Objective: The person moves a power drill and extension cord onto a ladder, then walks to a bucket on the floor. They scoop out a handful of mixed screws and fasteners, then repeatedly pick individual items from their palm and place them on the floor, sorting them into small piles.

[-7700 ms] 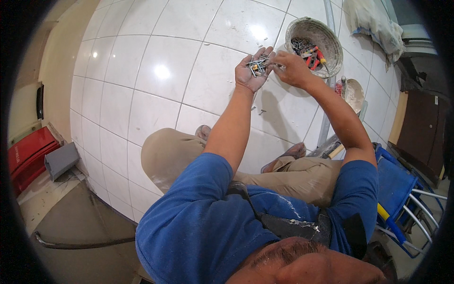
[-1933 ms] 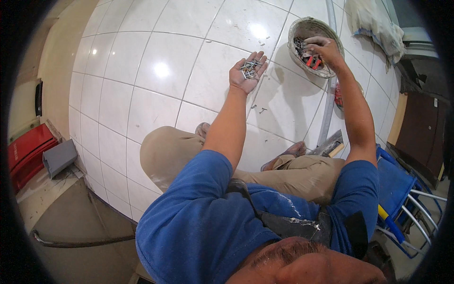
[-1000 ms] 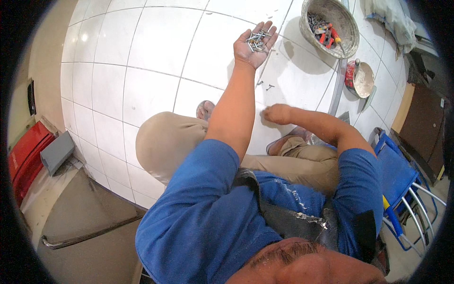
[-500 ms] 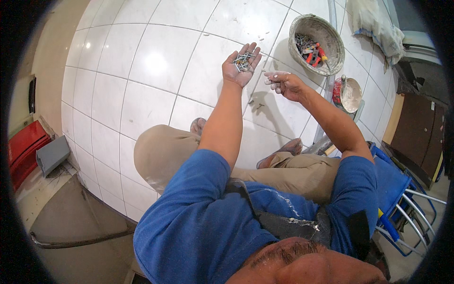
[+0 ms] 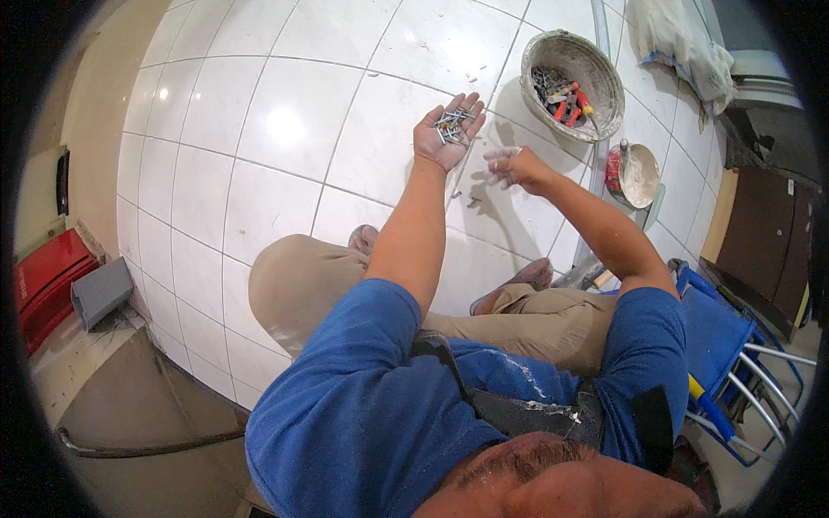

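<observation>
Screws [image 5: 451, 126] are cradled on the left hand [image 5: 441, 151] — palm up, fingers spread — above the tiled floor [image 5: 367, 147]. The right hand [image 5: 521, 169] is held near it, partly curled; whether anything is pinched cannot be told.

Left hand [image 5: 440, 150] held screws [image 5: 452, 128] on upturned palm; right hand [image 5: 520, 167] hovered just right; bucket [image 5: 606, 85] stood far right.

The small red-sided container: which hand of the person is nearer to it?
Right. The right hand is left of the red-sided container, apart from it; the left hand, bearing metal fasteners, is farther left.
</observation>
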### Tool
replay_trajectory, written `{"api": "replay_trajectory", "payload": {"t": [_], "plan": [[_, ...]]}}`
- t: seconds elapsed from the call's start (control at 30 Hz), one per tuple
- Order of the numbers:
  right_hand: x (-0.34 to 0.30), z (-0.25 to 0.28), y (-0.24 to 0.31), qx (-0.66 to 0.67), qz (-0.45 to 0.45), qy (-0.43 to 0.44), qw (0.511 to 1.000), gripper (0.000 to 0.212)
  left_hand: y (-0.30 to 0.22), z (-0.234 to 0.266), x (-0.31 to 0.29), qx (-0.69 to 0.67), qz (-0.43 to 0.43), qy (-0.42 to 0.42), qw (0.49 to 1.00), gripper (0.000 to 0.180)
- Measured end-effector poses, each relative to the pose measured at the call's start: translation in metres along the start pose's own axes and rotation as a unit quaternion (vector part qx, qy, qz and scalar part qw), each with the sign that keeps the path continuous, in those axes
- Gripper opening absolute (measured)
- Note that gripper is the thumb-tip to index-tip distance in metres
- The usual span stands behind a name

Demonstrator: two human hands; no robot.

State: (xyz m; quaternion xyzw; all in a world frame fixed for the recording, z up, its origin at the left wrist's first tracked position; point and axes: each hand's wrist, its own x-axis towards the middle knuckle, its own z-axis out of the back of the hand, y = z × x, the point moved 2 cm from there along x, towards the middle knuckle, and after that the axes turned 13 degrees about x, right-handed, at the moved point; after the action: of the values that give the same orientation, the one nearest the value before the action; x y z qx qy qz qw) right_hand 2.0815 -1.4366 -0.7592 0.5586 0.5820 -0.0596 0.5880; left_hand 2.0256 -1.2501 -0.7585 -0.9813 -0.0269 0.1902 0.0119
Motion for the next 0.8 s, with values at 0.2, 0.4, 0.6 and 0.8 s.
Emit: {"api": "replay_trajectory", "payload": {"t": [0.2,0.4,0.6,0.8], "plan": [[0.023,-0.003,-0.036,-0.318,0.006,-0.056,0.946,0.026,0.005,0.002,-0.003,0.007,0.017,-0.004,1.000,0.053],[0.013,0.004,0.010,-0.456,0.220,-0.097,0.857,0.023,0.004,0.005,-0.003,-0.006,0.019,0.003,1.000,0.055],[-0.022,-0.015,0.061,-0.394,0.391,-0.183,0.811,0.023,0.008,0.002,-0.001,0.019,0.029,0.019,0.999,0.056],[-0.039,-0.046,0.084,-0.464,0.497,-0.086,0.729,0.028,0.012,0.003,0.004,-0.003,0.062,0.116,0.991,0.060]]}}
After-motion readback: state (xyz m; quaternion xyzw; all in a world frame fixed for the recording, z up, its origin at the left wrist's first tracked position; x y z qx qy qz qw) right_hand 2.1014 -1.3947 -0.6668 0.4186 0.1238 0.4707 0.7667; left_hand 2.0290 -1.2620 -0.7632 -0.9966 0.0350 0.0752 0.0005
